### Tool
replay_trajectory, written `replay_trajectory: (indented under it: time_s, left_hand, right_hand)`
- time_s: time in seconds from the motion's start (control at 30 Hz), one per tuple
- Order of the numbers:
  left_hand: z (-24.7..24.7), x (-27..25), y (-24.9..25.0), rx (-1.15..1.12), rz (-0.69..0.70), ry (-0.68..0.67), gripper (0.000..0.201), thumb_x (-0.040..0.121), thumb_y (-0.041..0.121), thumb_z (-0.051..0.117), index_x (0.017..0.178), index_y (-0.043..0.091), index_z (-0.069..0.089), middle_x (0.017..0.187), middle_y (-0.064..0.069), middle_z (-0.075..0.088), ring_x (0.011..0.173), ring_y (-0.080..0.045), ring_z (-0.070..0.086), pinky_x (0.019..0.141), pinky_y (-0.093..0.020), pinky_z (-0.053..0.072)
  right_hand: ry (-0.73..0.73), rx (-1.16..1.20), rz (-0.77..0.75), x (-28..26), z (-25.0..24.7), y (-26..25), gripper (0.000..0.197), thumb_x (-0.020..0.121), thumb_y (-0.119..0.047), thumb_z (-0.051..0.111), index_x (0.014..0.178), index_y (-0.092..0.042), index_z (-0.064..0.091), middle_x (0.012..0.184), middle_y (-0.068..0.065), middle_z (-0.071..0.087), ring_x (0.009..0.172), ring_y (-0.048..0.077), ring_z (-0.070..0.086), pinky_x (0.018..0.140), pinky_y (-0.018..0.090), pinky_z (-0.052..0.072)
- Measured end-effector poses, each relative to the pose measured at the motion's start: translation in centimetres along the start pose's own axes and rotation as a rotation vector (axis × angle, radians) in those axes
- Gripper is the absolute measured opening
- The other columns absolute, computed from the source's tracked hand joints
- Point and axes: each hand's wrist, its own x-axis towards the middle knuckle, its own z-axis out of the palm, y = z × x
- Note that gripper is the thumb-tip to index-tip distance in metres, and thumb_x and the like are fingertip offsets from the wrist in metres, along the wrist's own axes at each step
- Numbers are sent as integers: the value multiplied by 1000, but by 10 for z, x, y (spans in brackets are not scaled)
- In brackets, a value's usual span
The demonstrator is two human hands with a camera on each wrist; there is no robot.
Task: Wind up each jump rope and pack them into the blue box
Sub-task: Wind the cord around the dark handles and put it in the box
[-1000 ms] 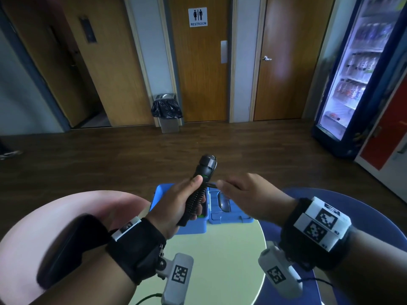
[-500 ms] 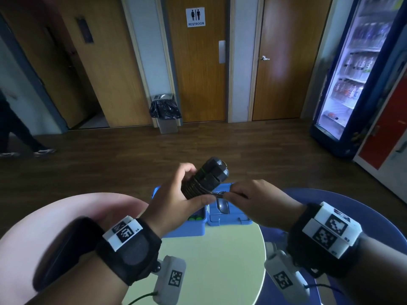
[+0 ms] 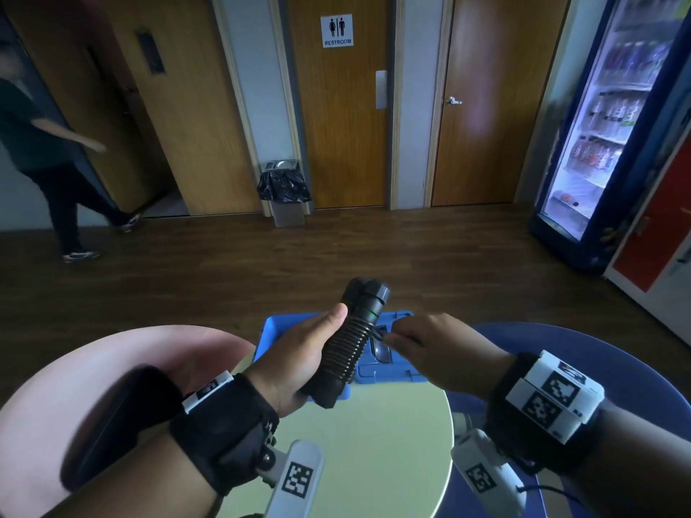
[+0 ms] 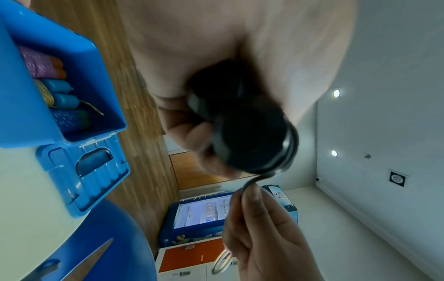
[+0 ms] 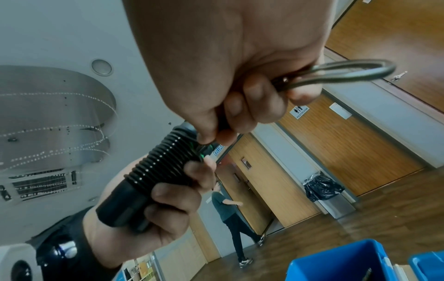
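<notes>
My left hand (image 3: 299, 353) grips the black jump rope handles (image 3: 347, 345), which point up and away with black cord wound tightly around them (image 5: 161, 163). My right hand (image 3: 430, 342) pinches the loose end of the cord (image 4: 247, 184) just right of the handles, and a small loop of cord (image 5: 336, 73) sticks out past its fingers. The blue box (image 3: 267, 332) stands open on the pale green table (image 3: 374, 443) under my hands, its lid (image 3: 392, 372) folded out to the right. Several wound ropes with coloured handles (image 4: 55, 95) lie inside the box.
A pink round seat (image 3: 93, 386) is to the left of the table and a blue one (image 3: 579, 353) to the right. A person (image 3: 48, 151) walks by the doors at far left. A lined bin (image 3: 286, 192) and a lit drinks fridge (image 3: 598, 125) stand along the walls.
The handles tipped from lying sideways back to pointing up and away. My right hand stays at the cord beside them. A person has walked further into view at the left.
</notes>
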Motion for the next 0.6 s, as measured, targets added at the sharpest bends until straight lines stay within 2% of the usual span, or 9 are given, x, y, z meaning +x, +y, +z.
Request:
replay_trajectory:
  time_s: [0.1,0.17,0.23,0.3,0.33,0.4,0.47,0.5,0.6]
  left_hand:
    - [1,-2,-1,8,32,-25,44,93,44,54,106,3,64,79,-14,68,59,-26,58,54,-31,48]
    - [-2,-1,-2,60,74,17,31,98,32,53,98,4,65,73,-11,66,57,-23,59,51,-28,48]
    - [-8,4,-6,198,125,88,21,98,27,58,96,7,65,72,-5,67,59,-19,62,56,-28,49]
    - [-18,9,-15,416,147,141,18,92,36,65,98,20,66,80,3,72,72,-14,67,71,-34,52]
    - [-21,10,-19,527,130,138,23,86,45,65,99,25,65,85,5,74,78,-13,69,78,-36,54]
    - [-21,9,-25,642,65,98,35,75,56,62,99,30,63,88,2,75,81,-16,72,79,-37,57]
    - [-16,6,-28,586,31,50,40,67,59,63,98,34,63,89,-5,75,81,-24,73,74,-39,59]
    - [-14,6,-29,557,25,25,41,65,59,64,98,35,64,92,-6,75,84,-25,73,76,-41,58]
    - [-7,1,-29,456,4,-96,27,73,48,71,95,33,68,92,-4,74,84,-21,69,82,-42,53]
  right_hand:
    - [-19,-20,10,0,6,1,41,102,-42,46,72,-14,49,62,-1,47,61,16,44,65,39,40]
    - [-25,-75,18,-1,10,6,36,102,-43,44,79,-17,53,63,-4,47,63,17,46,64,37,40]
    - [28,-214,-14,-6,12,13,34,102,-47,39,81,-22,51,62,-6,45,63,21,48,60,34,37]
    - [162,-334,-151,-12,10,19,32,97,-48,35,72,-29,41,57,-9,41,55,22,50,59,31,33]
    - [220,-361,-217,-13,7,22,28,93,-45,40,69,-33,35,55,-10,40,51,22,51,60,30,30]
    - [313,-414,-302,-15,-1,25,29,87,-37,53,66,-36,32,56,-12,39,49,22,52,61,30,30]
    - [374,-483,-334,-16,-8,26,27,88,-38,51,62,-33,45,59,-12,46,53,20,56,62,32,36]
    - [388,-522,-335,-16,-11,26,28,90,-41,47,63,-31,51,61,-11,50,55,20,58,64,34,38]
    - [388,-579,-327,-17,-16,33,34,94,-48,41,71,-29,58,68,-10,54,63,18,59,66,36,34]
